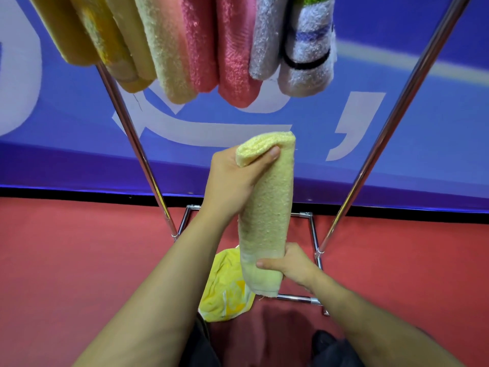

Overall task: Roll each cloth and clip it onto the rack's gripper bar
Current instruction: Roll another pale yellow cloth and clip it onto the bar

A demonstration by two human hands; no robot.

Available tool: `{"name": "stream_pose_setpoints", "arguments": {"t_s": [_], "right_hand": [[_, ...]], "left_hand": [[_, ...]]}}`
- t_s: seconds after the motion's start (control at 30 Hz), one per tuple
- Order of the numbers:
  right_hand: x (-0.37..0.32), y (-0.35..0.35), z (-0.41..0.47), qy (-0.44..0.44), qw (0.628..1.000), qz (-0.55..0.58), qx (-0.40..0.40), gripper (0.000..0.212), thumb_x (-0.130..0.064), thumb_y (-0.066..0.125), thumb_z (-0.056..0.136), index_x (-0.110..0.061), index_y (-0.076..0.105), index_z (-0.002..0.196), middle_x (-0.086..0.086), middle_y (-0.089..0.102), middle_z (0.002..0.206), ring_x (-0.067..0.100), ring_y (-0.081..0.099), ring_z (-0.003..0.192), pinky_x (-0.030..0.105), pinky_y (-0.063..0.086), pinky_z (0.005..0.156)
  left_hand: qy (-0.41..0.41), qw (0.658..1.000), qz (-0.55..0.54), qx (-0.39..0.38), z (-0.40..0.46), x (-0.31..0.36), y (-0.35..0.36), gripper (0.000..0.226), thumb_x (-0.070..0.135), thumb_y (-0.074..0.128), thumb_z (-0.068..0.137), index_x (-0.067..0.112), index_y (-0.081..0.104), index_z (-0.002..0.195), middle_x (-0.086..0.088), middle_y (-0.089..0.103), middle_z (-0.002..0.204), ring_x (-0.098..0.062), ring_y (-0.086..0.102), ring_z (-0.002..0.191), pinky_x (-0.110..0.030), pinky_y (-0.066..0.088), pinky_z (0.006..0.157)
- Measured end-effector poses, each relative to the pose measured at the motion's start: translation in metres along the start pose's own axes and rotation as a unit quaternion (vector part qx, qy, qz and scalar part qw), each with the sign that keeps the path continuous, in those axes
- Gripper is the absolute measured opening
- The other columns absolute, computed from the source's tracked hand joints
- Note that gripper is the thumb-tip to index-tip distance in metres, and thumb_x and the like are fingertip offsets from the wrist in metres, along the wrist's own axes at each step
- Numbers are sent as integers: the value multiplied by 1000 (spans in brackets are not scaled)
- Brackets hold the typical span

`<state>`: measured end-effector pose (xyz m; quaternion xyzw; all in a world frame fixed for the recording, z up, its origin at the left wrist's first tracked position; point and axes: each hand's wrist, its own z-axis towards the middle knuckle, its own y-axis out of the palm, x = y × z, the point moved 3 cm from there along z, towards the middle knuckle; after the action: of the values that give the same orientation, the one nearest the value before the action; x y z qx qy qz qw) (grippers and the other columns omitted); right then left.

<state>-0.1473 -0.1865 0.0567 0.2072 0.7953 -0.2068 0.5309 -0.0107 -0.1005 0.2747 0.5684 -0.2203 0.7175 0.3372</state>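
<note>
The rolled yellow cloth (pixel 267 207) stands upright between the rack's poles (pixel 137 147), below the hanging rolled cloths (pixel 232 49). The left hand (pixel 235 178) wraps its fingers round the top; the right hand (pixel 288 263) grips the bottom. White lettering on the blue banner (pixel 79 128) is unreadable.

Left hand (pixel 232 178) gripping high, right hand (pixel 289 263) gripping low, both forearms extended
</note>
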Motion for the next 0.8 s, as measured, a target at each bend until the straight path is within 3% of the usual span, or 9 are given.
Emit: {"name": "stream_pose_setpoints", "arguments": {"t_s": [0.17, 0.37, 0.5, 0.6, 0.73, 0.8], "right_hand": [[1, -2, -4, -3, 1000, -19, -4, 37, -7, 89, 72, -1, 76, 105, 15, 77, 106, 31, 72, 106, 46, 55, 95], [-20, -5, -15, -25, 1000, -10, -5, 35, -4, 88, 72, -2, 76, 105, 9, 79, 102, 23, 75, 98, 35, 61, 87], [-46, -13, -20, -83, 996, 18, 28, 47, -21, 92, 61, -3, 75, 101, 14, 78, 102, 26, 74, 95, 50, 58, 89], [-60, -18, -25, -119, 991, 57, 17, 43, -16, 87, 64, -3, 74, 104, 13, 78, 104, 23, 74, 96, 37, 59, 86], [-71, -23, -38, -120, 993, 16, -14, 49, -29, 88, 67, -6, 74, 107, 10, 78, 107, 28, 73, 105, 46, 57, 95], [-76, -29, -44, -112, 993, -5, -29, 47, -35, 87, 69, -11, 74, 107, 9, 77, 109, 27, 73, 105, 50, 55, 97]], "left_hand": [[25, 1000, -1, -9, 3, 22, 3, 7, 22, 79, 88, 28, 78, 91, 13, 78, 86, 0, 70, 83, -20, 56, 78], [4, 999, 2, -32, -8, 17, 9, 7, 19, 78, 89, 23, 79, 95, 12, 78, 87, 2, 69, 83, -16, 54, 75], [-29, 998, 19, -56, -15, 6, 14, 14, 24, 78, 89, 16, 80, 101, 1, 80, 97, -9, 73, 91, -31, 57, 85], [-41, 996, 30, -66, -16, 0, 19, 18, 25, 78, 90, 16, 80, 105, 0, 80, 98, -13, 74, 95, -34, 58, 88], [-50, 998, 32, -32, -11, -10, 12, 17, 25, 77, 90, 16, 80, 104, 3, 80, 97, -3, 71, 87, -23, 56, 78], [-68, 997, 34, 15, -6, -22, -2, 17, 27, 77, 90, 19, 80, 105, 5, 80, 97, -3, 71, 89, -24, 56, 78]]}}
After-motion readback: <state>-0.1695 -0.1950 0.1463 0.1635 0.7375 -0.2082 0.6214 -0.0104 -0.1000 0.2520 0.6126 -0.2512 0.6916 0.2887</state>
